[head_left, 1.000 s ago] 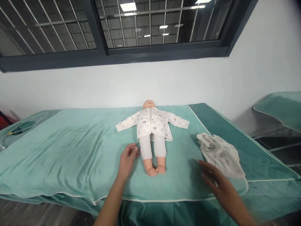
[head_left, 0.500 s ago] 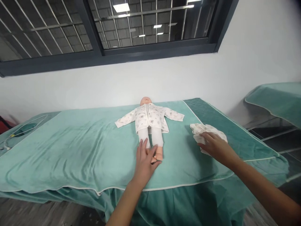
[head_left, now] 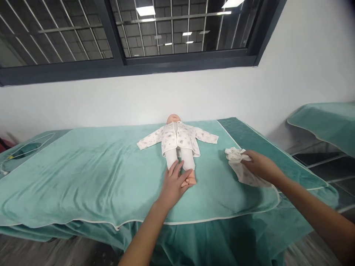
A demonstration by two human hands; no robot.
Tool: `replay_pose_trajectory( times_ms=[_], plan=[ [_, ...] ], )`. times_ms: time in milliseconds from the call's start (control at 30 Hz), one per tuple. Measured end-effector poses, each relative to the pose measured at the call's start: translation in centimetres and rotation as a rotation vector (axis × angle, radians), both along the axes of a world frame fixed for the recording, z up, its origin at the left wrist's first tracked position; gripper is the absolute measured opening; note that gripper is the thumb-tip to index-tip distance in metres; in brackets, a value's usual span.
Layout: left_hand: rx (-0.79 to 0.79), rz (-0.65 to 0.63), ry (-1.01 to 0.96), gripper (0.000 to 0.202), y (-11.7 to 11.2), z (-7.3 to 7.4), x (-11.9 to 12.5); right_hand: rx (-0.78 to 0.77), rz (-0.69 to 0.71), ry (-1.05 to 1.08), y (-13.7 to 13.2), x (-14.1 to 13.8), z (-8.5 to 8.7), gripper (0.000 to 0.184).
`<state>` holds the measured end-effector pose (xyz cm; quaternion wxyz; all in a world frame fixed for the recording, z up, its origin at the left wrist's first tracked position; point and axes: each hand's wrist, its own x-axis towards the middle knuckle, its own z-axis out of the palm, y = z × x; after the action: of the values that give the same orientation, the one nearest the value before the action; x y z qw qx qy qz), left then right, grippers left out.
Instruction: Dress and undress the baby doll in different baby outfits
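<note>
A baby doll lies on its back on the green sheet, head toward the wall. It wears a white printed jacket and white leggings, with its arms stretched out sideways. My left hand rests over the doll's lower legs and feet, fingers spread and partly hiding them. To the right of the doll, my right hand grips a bunched white printed baby garment. Part of the garment hangs down below the fingers onto the sheet; its exact kind cannot be made out.
The green sheet covers a bed against the white wall, under a dark-framed window. A thin looped tube lies at the far left. Another green-covered surface stands at the right, with metal bars below it.
My right hand has closed around the garment, which was lying flat under the fingers, and gathered it up. The left hand stays at the doll's feet, shifted slightly.
</note>
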<state>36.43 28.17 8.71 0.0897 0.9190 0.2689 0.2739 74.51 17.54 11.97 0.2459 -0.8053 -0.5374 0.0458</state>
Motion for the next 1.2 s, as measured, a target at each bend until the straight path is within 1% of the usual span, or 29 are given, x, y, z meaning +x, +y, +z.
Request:
replay_pose_trajectory(
  times_ms=[33,100,200,267,333,400,467,533,600,633,667,733,833,900,967,1033,1100,1133,1200],
  plan=[
    [-0.011,-0.013,0.011,0.052,0.0,0.0,-0.5,0.025,-0.017,0.076,0.2,-0.7,0.7,0.029],
    [-0.043,-0.042,0.011,0.049,-0.1,0.2,-1.5,0.081,-0.001,0.318,0.7,-2.3,2.1,0.031],
    [-0.133,-0.055,-0.078,0.040,-0.2,0.6,-2.5,0.190,0.134,0.790,2.1,-5.4,3.7,0.037],
    [-0.225,-0.025,-0.197,0.035,-0.3,1.3,-2.5,0.235,0.246,1.036,3.3,-8.0,4.4,0.039],
    [-0.336,0.026,-0.355,0.034,-0.5,2.4,-2.1,0.256,0.345,1.171,4.7,-10.8,4.9,0.041],
    [-0.496,0.059,-0.527,0.038,-0.6,4.0,-1.5,0.260,0.438,1.228,6.1,-13.7,5.4,0.041],
    [-0.688,0.057,-0.681,0.051,-0.8,5.9,-1.1,0.253,0.511,1.214,7.2,-16.2,5.9,0.040],
    [-0.827,0.064,-0.784,0.073,-1.0,7.9,-1.0,0.276,0.581,1.101,8.1,-18.3,6.5,0.034],
    [-0.866,0.081,-0.846,0.095,-1.2,9.6,-1.2,0.317,0.667,0.904,8.6,-19.9,7.2,0.025],
    [-0.865,0.083,-0.863,0.100,-1.3,10.3,-1.3,0.339,0.712,0.794,8.8,-20.5,7.6,0.021],
    [-0.853,0.082,-0.878,0.101,-1.3,10.9,-1.5,0.361,0.754,0.692,8.9,-21.0,8.0,0.019],
    [-0.805,0.095,-0.910,0.091,-1.1,11.6,-1.9,0.410,0.812,0.528,8.9,-21.7,8.8,0.020],
    [-0.752,0.171,-0.971,0.071,-0.2,12.1,-2.7,0.447,0.813,0.342,8.8,-21.9,9.7,0.017],
    [-0.769,0.191,-0.995,0.062,0.6,12.6,-3.3,0.404,0.777,0.257,8.9,-21.5,9.9,0.015],
    [-0.767,0.184,-0.996,0.058,1.6,13.4,-4.0,0.306,0.771,0.222,9.1,-20.8,10.1,0.012],
    [-0.732,0.167,-0.978,0.057,2.4,14.7,-4.6,0.207,0.824,0.229,9.4,-20.3,10.4,0.011],
    [-0.697,0.142,-0.928,0.052,3.1,16.4,-4.9,0.171,0.869,0.284,9.8,-20.0,11.3,0.014],
    [-0.679,0.123,-0.890,0.047,3.3,17.4,-4.9,0.194,0.865,0.326,10.0,-20.0,12.0,0.019],
    [-0.616,0.070,-0.803,0.036,3.4,19.4,-4.8,0.289,0.829,0.405,10.2,-20.3,13.9,0.033]
  ],
)
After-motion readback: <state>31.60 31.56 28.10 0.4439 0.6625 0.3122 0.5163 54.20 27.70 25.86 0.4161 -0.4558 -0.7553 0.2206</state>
